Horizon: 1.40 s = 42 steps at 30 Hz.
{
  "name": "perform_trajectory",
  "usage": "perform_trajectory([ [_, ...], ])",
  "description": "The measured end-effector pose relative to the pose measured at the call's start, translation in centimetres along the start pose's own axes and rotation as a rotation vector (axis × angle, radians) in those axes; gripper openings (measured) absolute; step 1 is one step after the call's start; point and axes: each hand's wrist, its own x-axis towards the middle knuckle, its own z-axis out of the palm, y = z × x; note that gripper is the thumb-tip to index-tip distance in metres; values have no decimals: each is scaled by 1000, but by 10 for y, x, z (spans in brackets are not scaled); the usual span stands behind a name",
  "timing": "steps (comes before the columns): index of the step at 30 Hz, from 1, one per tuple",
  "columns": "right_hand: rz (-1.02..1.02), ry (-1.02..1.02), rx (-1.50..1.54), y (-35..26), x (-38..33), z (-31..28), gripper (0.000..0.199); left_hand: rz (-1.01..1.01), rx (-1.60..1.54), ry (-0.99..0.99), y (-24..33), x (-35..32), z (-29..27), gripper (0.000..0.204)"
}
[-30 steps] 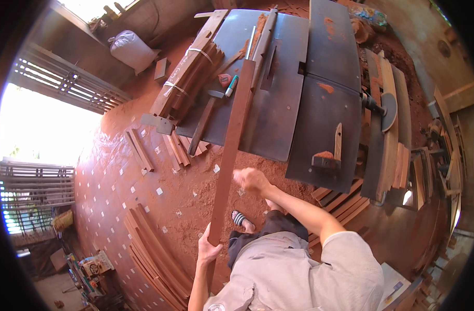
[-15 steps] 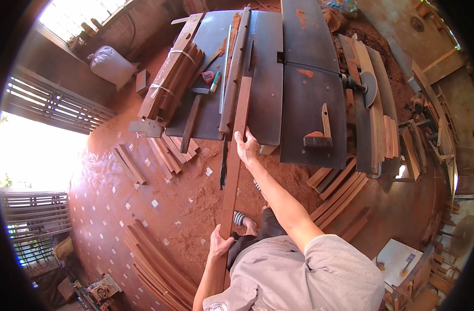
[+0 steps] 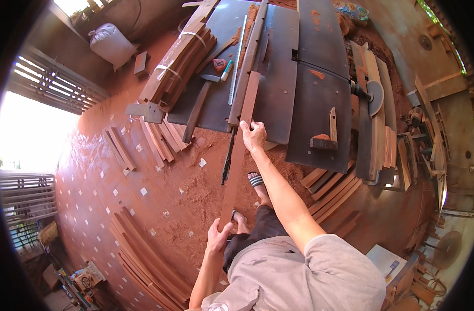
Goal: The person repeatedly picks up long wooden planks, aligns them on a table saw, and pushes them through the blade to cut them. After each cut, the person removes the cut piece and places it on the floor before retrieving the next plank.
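Observation:
A long reddish-brown wooden board (image 3: 238,165) runs from the machine table back toward my body. Its far end lies on the dark metal table (image 3: 274,93), alongside a long wooden fence (image 3: 245,70). My right hand (image 3: 254,136) is closed around the board just off the table's near edge, thumb on the left side. Closer to my body, my left hand (image 3: 217,236) grips the same board near hip height. Left of the fence lie a metal ruler (image 3: 238,62), a teal-and-white marker (image 3: 227,70), a red tape measure (image 3: 220,64) and a hammer (image 3: 196,109).
A tied bundle of boards (image 3: 177,67) rests on the table's left side. A wooden push block (image 3: 324,142) sits on the right tabletop, near a round disc (image 3: 375,98). Stacked strips (image 3: 146,254) lie on the sawdust-covered floor (image 3: 190,194). A white sack (image 3: 111,45) stands far left.
Table and surroundings have shifted slightly in the view. My feet in striped sandals show more fully beneath me. Both hands still hold the board, its far end still beside the fence.

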Motion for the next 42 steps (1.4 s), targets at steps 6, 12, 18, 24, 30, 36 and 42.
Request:
perform_trajectory([
  [6,20,19,-13,-2,7,5,57,-78,-238,15,-8,11,3,45],
  [12,26,31,-17,-16,21,1,59,-97,-192,13,6,27,4,51],
  [18,88,38,38,-24,41,0,55,-105,-209,-1,15,46,10,55],
  [24,90,-10,-5,-27,74,0,54,-103,-123,-13,42,68,14,58],
  [30,91,-11,-21,-29,100,3,54,-143,-136,-9,60,86,20,57],
  [36,87,-2,-12,-34,113,2,55,-113,-182,19,61,100,26,56],
  [42,85,22,7,-35,132,5,56,-44,-119,19,74,113,27,55],
])
